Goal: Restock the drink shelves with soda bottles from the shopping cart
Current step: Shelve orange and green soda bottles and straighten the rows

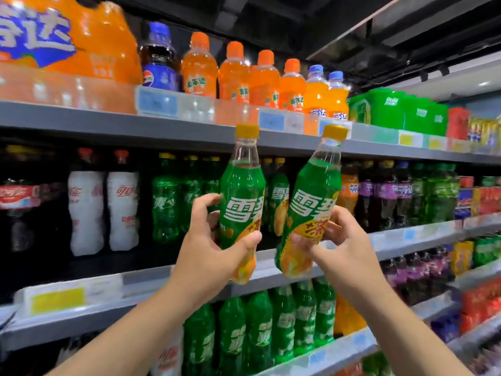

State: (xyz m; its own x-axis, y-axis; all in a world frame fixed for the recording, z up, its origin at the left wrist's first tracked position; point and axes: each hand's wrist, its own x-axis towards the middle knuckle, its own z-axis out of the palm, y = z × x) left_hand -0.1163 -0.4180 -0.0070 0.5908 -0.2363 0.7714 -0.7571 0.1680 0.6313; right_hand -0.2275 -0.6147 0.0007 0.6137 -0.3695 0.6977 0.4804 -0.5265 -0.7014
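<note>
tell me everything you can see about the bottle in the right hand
A clear plastic soda bottle with a yellow screw cap, a green label bearing white characters and an orange-yellow lower part. It is capped, nearly full, and tilted, cap leaning right. The right hand grips its lower half, holding it up before the shelves, apart from the other held bottle.

Bright, even store light from above; ceiling [271,12] dark, w/ small lamp spots upper right. Sharpest at centre: left soda bottle [242,202] and right soda bottle [309,210], labels legible, soft highlights on plastic. Heavy smear + blocky artefacts toward edges: orange multipack [67,42] top left, price tags [157,101] washed out, unreadable. Cola bay [21,202] at left deep in shadow. Wide-angle bend in shelf rail [108,123]. Glare specks on orange bottles [233,74]. Lower green bottles [257,329] soft, smeared. Far-right stock [482,132] a colour mush.
</note>
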